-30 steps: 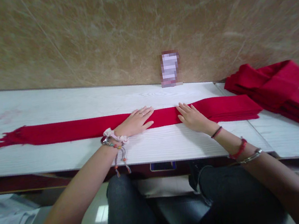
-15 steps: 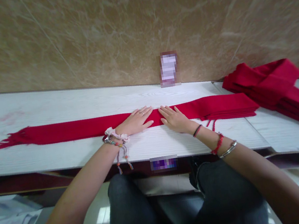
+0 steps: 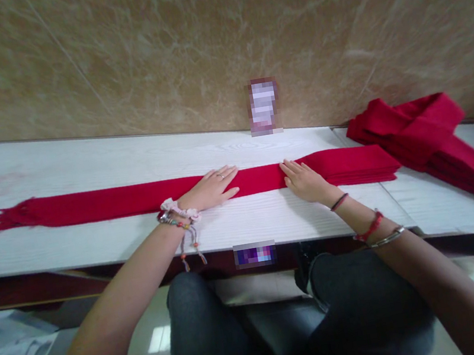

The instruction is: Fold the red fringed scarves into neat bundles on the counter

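A long red scarf point(image 3: 101, 203) lies flat along the white table point(image 3: 82, 166), its fringe at the far left. My left hand point(image 3: 209, 189) rests flat on the scarf near its middle, fingers stretched out to the right. Flat on the scarf too, a little to the right, is my right hand point(image 3: 305, 181), its fingers spread and pointing up-left. On the right the scarf is folded into thicker layers point(image 3: 352, 165). Both wrists wear bracelets.
A heap of folded red scarves point(image 3: 419, 133) lies at the right on a second white board, fringe hanging off its right end. A marbled brown wall runs behind the table. A small blurred card point(image 3: 263, 106) leans against it. My knees are under the table edge.
My right hand slid left along the scarf to meet the left hand, then moved back to the right. The left hand stayed put.
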Demonstrator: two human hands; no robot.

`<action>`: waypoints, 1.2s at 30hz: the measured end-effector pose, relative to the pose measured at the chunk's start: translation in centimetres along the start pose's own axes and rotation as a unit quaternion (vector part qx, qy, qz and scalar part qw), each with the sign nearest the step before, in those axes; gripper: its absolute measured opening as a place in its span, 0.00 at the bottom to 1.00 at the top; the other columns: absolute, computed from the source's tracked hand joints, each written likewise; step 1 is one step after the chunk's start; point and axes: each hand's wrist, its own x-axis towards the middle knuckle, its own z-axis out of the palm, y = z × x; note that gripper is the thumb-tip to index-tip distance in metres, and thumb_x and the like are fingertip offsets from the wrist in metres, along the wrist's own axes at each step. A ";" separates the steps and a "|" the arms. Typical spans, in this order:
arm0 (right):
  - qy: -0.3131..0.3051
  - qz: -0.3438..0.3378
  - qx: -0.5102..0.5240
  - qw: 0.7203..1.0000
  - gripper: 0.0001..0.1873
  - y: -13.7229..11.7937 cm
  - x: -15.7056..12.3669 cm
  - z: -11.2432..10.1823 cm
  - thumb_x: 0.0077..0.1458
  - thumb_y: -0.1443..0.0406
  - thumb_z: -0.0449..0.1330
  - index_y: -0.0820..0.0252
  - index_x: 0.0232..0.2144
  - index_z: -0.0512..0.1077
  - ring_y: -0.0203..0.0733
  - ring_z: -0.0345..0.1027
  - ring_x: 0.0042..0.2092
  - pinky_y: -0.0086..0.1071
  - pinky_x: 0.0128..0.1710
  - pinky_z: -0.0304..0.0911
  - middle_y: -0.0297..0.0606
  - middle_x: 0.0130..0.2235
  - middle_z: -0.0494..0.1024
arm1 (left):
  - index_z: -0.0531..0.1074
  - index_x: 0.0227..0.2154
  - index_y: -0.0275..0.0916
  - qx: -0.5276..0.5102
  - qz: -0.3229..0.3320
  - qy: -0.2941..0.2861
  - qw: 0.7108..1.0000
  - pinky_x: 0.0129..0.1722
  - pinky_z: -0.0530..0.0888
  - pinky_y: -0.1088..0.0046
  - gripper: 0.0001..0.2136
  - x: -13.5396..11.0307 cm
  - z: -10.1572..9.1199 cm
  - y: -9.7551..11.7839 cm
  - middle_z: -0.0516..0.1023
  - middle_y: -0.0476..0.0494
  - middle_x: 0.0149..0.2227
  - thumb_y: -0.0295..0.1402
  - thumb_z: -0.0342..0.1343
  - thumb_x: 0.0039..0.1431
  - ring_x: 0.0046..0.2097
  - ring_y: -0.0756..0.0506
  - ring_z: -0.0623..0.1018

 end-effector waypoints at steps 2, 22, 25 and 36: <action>-0.006 0.003 -0.032 0.999 0.27 0.2 -0.2 -0.3 0.59 0.68 0.39 0.78 0.58 0.56 0.54 0.49 0.61 0.47 0.56 0.50 0.57 0.60 0.57 | 0.44 0.62 0.34 0.001 0.003 0.003 1.000 0.60 0.45 0.68 0.28 0.0 0.1 -0.1 0.47 0.42 0.64 0.45 0.32 0.64 0.64 0.46 0.47; 0.018 -0.103 0.127 0.986 0.25 -5.6 3.5 0.3 0.62 0.63 0.42 0.68 0.59 0.55 0.45 0.45 0.63 0.44 0.60 0.46 0.49 0.62 0.55 | 0.45 0.62 0.33 -0.003 0.000 -0.001 1.000 0.61 0.44 0.68 0.29 -0.1 -0.1 0.0 0.46 0.41 0.65 0.45 0.32 0.64 0.65 0.46 0.46; 0.029 -0.102 0.139 0.985 0.25 -5.3 3.2 0.4 0.62 0.64 0.41 0.67 0.59 0.56 0.43 0.46 0.63 0.44 0.60 0.45 0.48 0.61 0.57 | 0.44 0.62 0.33 -0.008 -0.009 -0.011 1.000 0.60 0.45 0.67 0.29 -0.3 -0.4 -0.1 0.45 0.41 0.65 0.46 0.32 0.64 0.65 0.46 0.46; -0.021 -0.067 0.044 0.997 0.27 -1.0 1.9 0.7 0.54 0.76 0.42 0.77 0.56 0.60 0.48 0.45 0.63 0.44 0.59 0.50 0.55 0.60 0.58 | 0.49 0.61 0.48 -0.002 0.007 -0.010 1.000 0.60 0.48 0.62 0.22 -0.7 -1.0 0.1 0.45 0.47 0.65 0.41 0.36 0.65 0.65 0.43 0.46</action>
